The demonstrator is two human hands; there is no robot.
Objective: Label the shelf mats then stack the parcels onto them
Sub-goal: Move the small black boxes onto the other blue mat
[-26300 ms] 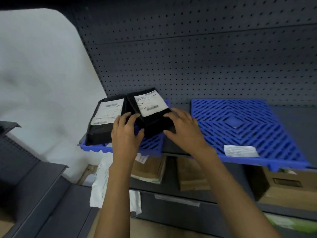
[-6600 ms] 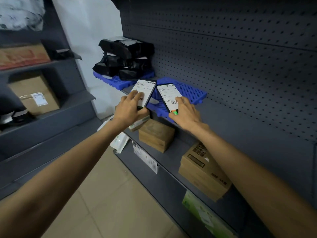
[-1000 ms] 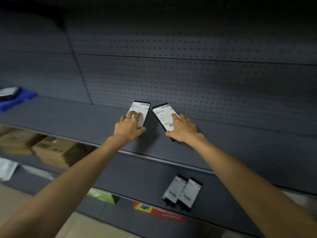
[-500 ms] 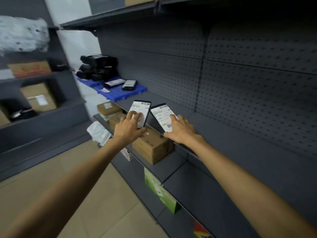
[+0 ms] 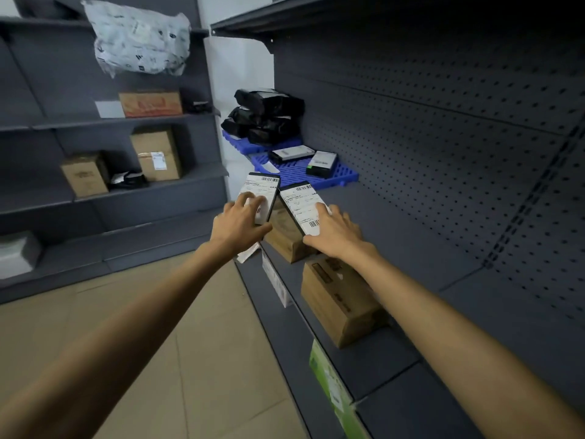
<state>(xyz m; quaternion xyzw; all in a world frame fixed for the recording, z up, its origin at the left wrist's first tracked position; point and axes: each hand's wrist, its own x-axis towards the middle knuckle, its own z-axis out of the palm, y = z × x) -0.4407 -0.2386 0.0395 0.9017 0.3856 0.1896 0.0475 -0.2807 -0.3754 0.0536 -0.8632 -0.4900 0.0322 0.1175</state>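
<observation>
**Two Labelled Parcels in Hand**

Left hand [image 5: 238,224] grips a black labelled parcel [image 5: 260,198]. Right hand [image 5: 336,233] grips a second parcel [image 5: 302,206] beside it. Both are held in front of the shelf, short of the blue shelf mat [image 5: 294,177] carrying two parcels.

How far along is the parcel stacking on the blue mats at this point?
Done: the far blue mat carries a pile of black parcels, and the near blue mat holds two flat parcels. In hand: the left hand and right hand each carry one labelled parcel. Left: setting these two down.
</observation>
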